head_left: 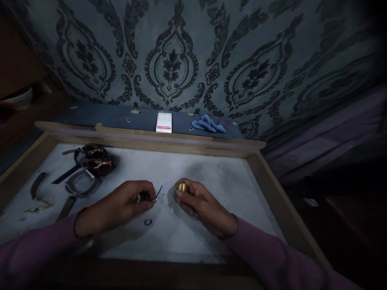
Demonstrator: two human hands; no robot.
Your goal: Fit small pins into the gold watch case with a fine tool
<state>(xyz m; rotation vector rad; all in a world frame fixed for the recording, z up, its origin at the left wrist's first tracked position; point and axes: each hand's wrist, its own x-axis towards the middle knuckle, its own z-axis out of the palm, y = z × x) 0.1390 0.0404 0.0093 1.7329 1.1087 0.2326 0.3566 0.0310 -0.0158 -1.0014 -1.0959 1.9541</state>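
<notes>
My left hand (pixel 137 197) is closed, thumb and forefinger pinching a thin pointed metal tool (pixel 157 198), possibly tweezers. A short dark strip (pixel 159 190) sticks up beside its tip; whether the two are joined I cannot tell. In my right hand (pixel 196 197) is a small shiny gold-coloured round piece (pixel 182 187), held between thumb and fingers, which hide part of it. The two hands are apart, above the white bottom of a wooden tray (pixel 223 229). A small dark ring (pixel 148 222) lies there below the tool tip.
At the tray's left lie watches with copper-coloured cases (pixel 102 166), loose straps (pixel 81 183) and a strap with a gold chain (pixel 38 193). A raised wooden rim (pixel 260 177) borders the tray. Behind it are a white card-like item (pixel 164 122) and a blue cloth (pixel 208 123).
</notes>
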